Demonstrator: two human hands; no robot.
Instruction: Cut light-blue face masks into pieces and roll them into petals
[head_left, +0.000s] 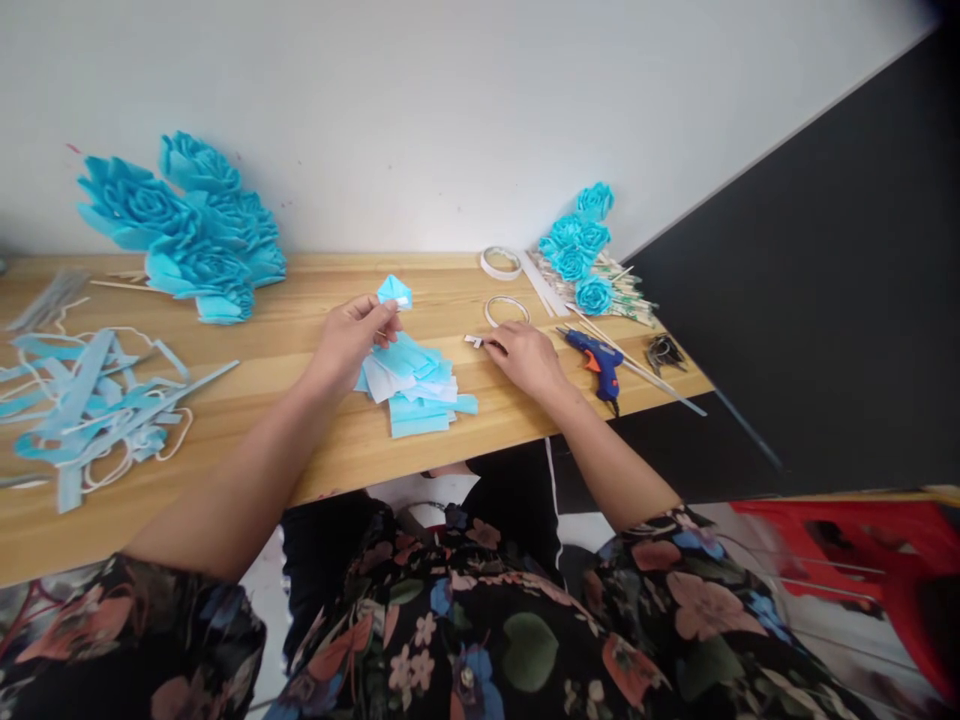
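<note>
My left hand is closed on a small folded blue flower bud, held upright above a pile of blue and white cut pieces. My right hand rests on the wooden table, fingers pinched on a short white strip of tape just below a clear tape ring. A blue glue gun lies right of that hand.
Large blue paper roses lean on the wall at back left. Blue strips and white elastic loops litter the left. A second tape roll, small blue roses on sticks and a dark clip sit at right.
</note>
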